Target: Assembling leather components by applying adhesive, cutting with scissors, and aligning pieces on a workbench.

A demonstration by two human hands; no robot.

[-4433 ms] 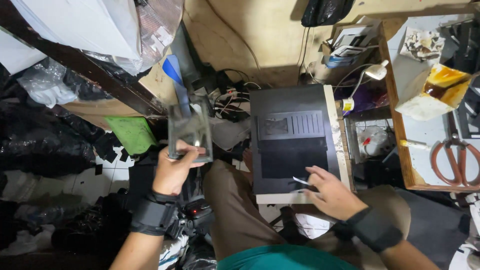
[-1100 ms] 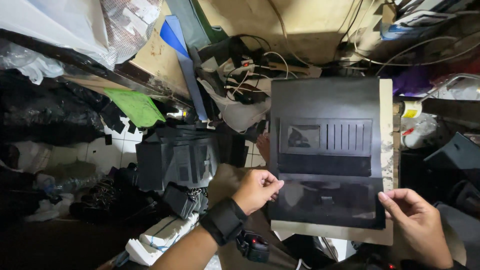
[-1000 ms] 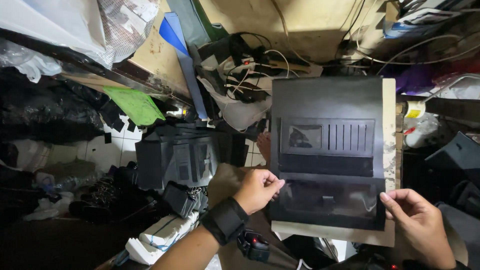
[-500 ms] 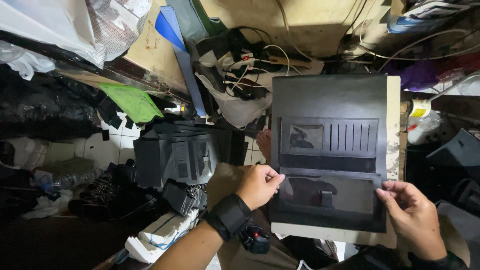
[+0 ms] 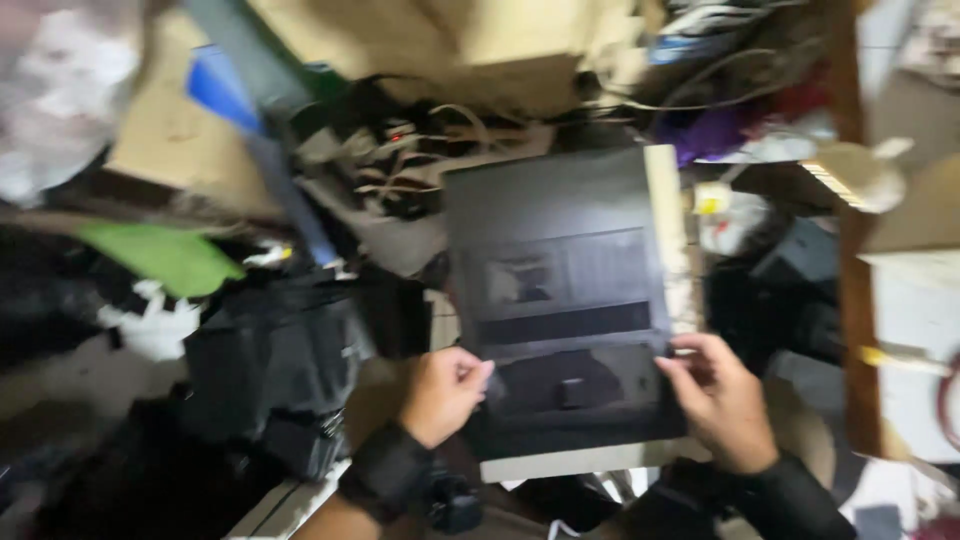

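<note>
Cluttered floor of cables, cardboard, black gear, blurred | black flat device (image 5: 560,300) centre frame | left hand (image 5: 442,393) fingers pinching its lower left edge | right hand (image 5: 718,400) fingers gripping its lower right edge | green sheet (image 5: 160,255) at left

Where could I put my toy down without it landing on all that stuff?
The flat top of the black box, above both hands, looks bare. The left hand and right hand grip its lower corners. Elsewhere is crowded: tangled cables behind it, a black machine on the left, a green cloth farther left, small clutter on the right.
</note>
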